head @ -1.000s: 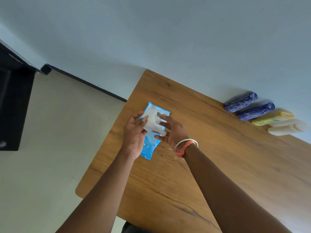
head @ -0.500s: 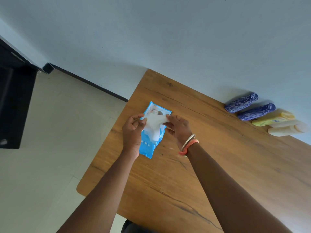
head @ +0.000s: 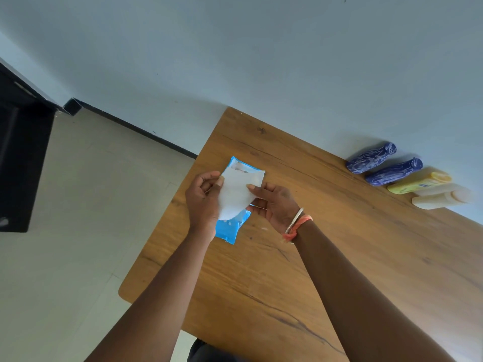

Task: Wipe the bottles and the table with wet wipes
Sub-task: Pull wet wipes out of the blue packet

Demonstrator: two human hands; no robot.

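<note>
At frame centre the left hand (head: 202, 202) and right hand (head: 274, 202) pinch a thin white wet wipe (head: 236, 194) above its blue plastic pack (head: 230, 229), so wiping looks not yet begun: the four plastic bottles (head: 393, 171) at right and the brown wooden desk (head: 339, 257) remain.

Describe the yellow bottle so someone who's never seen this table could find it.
On the wooden table, find the row of bottles against the wall. The yellow bottle sits between a dark blue bottle and a cream bottle, the only yellow there.
</note>
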